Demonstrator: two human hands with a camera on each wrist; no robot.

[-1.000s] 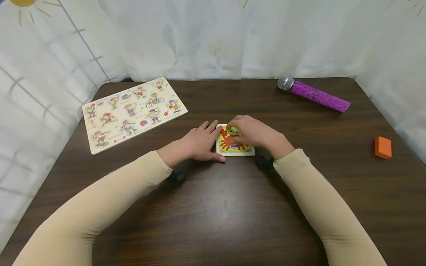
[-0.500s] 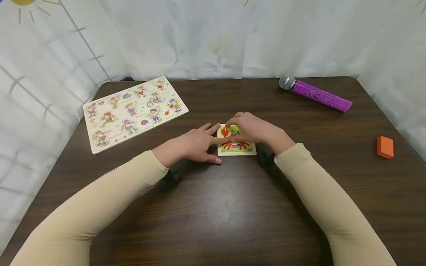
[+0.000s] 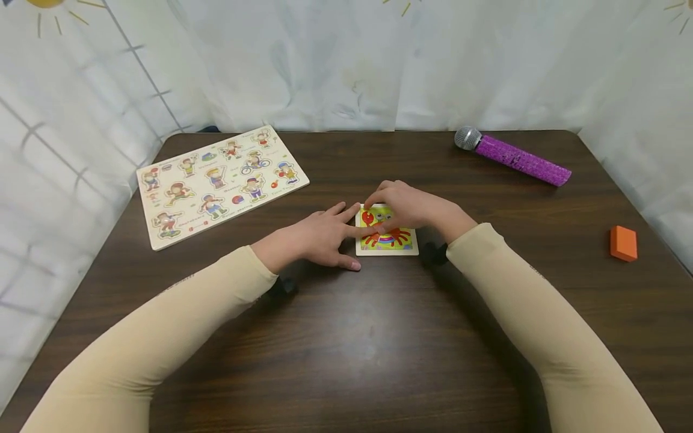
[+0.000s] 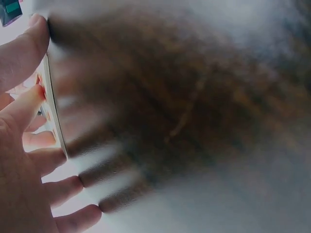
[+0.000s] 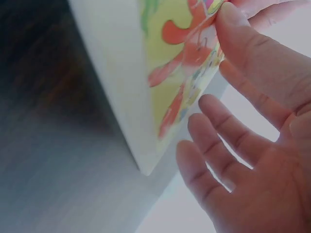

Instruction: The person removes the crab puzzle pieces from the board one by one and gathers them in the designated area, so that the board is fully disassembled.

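A small square crab puzzle, with a red crab on yellow and a pale wooden border, lies flat on the dark table. From its left side my left hand reaches in with spread fingers; the index finger lies across the crab, and the thumb rests on the table below. My right hand arches over the upper right, thumb and index finger touching the puzzle's face a little apart. In the right wrist view, its other fingers are loosely bent beside the edge. The right hand covers the upper right corner.
A large pegboard-style picture board with sports figures lies at the back left. A purple glittery microphone is at the back right, and an orange block near the right edge. White curtains hang behind the table.
My left index finger has moved from the puzzle's left edge onto the crab, close to the right thumb. The right hand has shifted only slightly upward; the puzzle stays in place.
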